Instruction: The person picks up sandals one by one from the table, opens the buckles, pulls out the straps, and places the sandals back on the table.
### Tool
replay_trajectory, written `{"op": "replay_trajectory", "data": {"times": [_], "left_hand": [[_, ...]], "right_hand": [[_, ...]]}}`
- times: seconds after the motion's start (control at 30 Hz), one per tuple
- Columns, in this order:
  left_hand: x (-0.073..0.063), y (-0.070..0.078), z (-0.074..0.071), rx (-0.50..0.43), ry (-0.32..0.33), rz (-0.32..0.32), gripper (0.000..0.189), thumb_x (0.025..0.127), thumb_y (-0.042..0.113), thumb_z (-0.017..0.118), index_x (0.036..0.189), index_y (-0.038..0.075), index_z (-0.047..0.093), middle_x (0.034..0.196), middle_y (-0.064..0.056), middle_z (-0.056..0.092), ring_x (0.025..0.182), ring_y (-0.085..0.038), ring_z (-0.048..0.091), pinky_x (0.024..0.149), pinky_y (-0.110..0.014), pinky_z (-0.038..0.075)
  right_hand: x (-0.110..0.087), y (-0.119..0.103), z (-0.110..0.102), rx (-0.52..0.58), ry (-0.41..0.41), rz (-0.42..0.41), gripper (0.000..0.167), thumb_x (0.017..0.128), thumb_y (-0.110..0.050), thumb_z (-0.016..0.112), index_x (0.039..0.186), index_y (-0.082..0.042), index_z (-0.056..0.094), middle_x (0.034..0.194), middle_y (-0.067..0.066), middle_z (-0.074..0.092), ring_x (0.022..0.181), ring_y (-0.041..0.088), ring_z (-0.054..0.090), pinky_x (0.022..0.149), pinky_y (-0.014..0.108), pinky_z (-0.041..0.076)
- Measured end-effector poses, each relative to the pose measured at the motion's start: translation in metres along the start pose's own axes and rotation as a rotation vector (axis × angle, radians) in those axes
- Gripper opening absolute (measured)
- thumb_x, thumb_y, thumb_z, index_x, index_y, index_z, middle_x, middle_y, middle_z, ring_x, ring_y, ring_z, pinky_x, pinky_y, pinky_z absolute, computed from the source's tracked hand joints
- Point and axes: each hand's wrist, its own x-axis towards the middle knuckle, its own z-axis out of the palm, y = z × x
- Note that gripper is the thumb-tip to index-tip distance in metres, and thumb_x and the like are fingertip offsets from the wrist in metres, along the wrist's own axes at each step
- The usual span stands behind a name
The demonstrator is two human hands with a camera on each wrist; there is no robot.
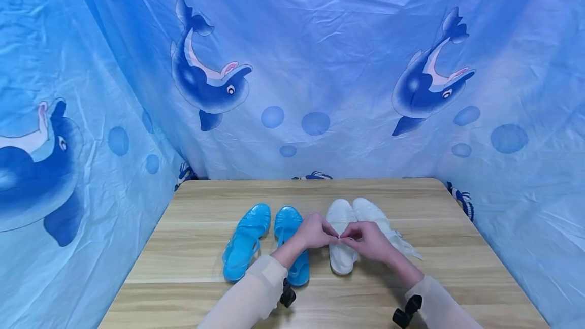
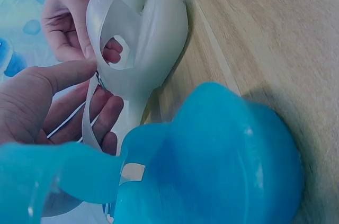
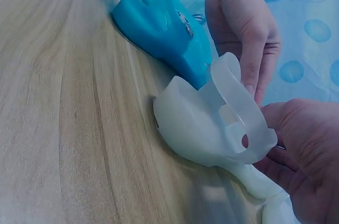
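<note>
A pair of white jelly sandals lies on the table, and both hands meet over the left white sandal (image 1: 341, 262). My left hand (image 1: 315, 231) pinches its thin ankle strap (image 2: 90, 121) near a small metal buckle (image 2: 100, 81). From the other side my right hand (image 1: 371, 240) pinches the same sandal's strap (image 3: 241, 97) close to the left fingertips. The heel (image 3: 175, 107) rests on the wood with the strap raised in a loop above it. Whether the strap is through the buckle cannot be made out. The right white sandal (image 1: 367, 209) lies alongside, its strap spread outward.
Two blue jelly sandals stand to the left: one blue sandal (image 1: 242, 250) at the outside, another blue sandal (image 1: 299, 270) partly under my left forearm. The wooden table (image 1: 183, 268) is bordered at the back and sides by a blue dolphin-print curtain (image 1: 320, 65).
</note>
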Motion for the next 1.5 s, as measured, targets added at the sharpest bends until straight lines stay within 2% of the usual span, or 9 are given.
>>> {"op": "replay_trajectory", "data": {"times": [0.2,0.47,0.6,0.77,1.03,1.27,1.5], "left_hand": [[-0.0019,0.0008,-0.0004,0.0,-0.001,-0.005,0.012,0.088,0.027,0.088,0.094,0.017,0.088,0.091,0.004,0.084,0.091,-0.009,0.071,0.07,-0.021,0.055],[-0.0019,-0.0003,0.0015,-0.003,0.0,-0.014,0.012,0.088,0.029,0.089,0.094,0.018,0.088,0.09,0.005,0.084,0.086,-0.006,0.069,0.066,-0.021,0.053],[-0.0016,-0.0007,0.0016,0.004,-0.004,-0.013,0.013,0.089,0.029,0.088,0.095,0.018,0.088,0.091,0.005,0.084,0.088,-0.007,0.069,0.067,-0.021,0.053],[-0.0019,-0.0016,0.0016,-0.012,-0.006,-0.019,0.012,0.089,0.027,0.088,0.096,0.017,0.088,0.089,0.005,0.083,0.082,-0.005,0.066,0.063,-0.022,0.052],[-0.003,-0.0029,0.0021,-0.021,0.001,-0.031,0.012,0.09,0.028,0.087,0.095,0.017,0.088,0.087,0.005,0.083,0.076,-0.004,0.063,0.063,-0.022,0.052],[-0.0063,-0.0035,-0.0012,-0.032,-0.004,-0.046,0.013,0.09,0.029,0.087,0.097,0.018,0.088,0.091,0.004,0.083,0.074,-0.005,0.063,0.062,-0.023,0.051],[-0.0069,-0.0034,-0.0021,-0.026,0.006,-0.033,0.012,0.089,0.027,0.088,0.095,0.017,0.088,0.09,0.002,0.084,0.074,-0.006,0.065,0.063,-0.023,0.052]], "right_hand": [[-0.0043,0.0023,0.0006,-0.023,0.024,0.027,0.012,0.095,-0.013,0.081,0.092,-0.025,0.08,0.092,-0.009,0.079,0.089,0.002,0.074,0.081,0.024,0.061],[-0.0007,-0.0001,0.0027,0.017,0.003,0.034,0.01,0.098,-0.017,0.078,0.097,-0.027,0.08,0.097,-0.012,0.079,0.094,0.003,0.074,0.084,0.025,0.061],[-0.0022,0.0005,0.0023,-0.003,0.0,0.043,0.015,0.097,-0.016,0.079,0.092,-0.03,0.079,0.093,-0.013,0.079,0.092,0.002,0.073,0.083,0.024,0.061],[-0.0059,0.0021,0.0014,-0.025,0.02,0.053,0.014,0.095,-0.015,0.081,0.091,-0.028,0.079,0.093,-0.011,0.078,0.091,0.001,0.072,0.083,0.024,0.06],[-0.0005,0.0018,0.005,0.031,0.027,0.018,0.01,0.097,-0.014,0.079,0.102,-0.022,0.079,0.1,-0.008,0.079,0.095,0.005,0.074,0.086,0.026,0.062],[-0.0002,0.0041,0.0082,0.016,-0.001,0.045,0.012,0.097,-0.017,0.079,0.095,-0.028,0.08,0.098,-0.012,0.079,0.096,0.002,0.073,0.086,0.024,0.06],[-0.0003,0.0025,0.0046,0.033,-0.007,0.043,0.012,0.096,-0.015,0.08,0.095,-0.027,0.08,0.098,-0.011,0.08,0.096,0.003,0.074,0.087,0.023,0.06]]}}
